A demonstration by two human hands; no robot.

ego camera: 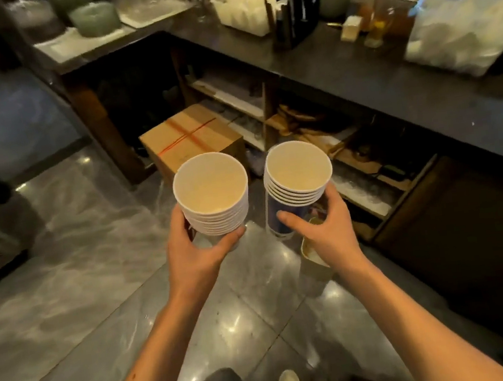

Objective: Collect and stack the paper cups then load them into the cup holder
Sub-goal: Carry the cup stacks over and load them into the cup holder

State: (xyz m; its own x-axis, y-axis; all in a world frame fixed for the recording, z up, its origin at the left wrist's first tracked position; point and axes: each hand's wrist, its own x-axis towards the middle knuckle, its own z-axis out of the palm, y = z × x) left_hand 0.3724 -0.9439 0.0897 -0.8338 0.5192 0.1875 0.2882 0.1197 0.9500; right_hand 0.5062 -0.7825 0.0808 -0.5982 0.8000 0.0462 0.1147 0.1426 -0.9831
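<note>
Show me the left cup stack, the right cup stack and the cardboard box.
left cup stack (211, 192): head view, inside of the top cup.
right cup stack (298, 168): head view, inside of the top cup.
cardboard box (188, 134): head view, taped top face.

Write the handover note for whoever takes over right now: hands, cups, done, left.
Left hand grips the left cup stack below its rims; right hand grips the right cup stack, blue print on its side. Both stacks upright, apart, held above the floor by the counter.
Done: cups gathered into two stacks.
Left: nest one stack into the other, then load the cup holder; I cannot tell which item it is.
</note>
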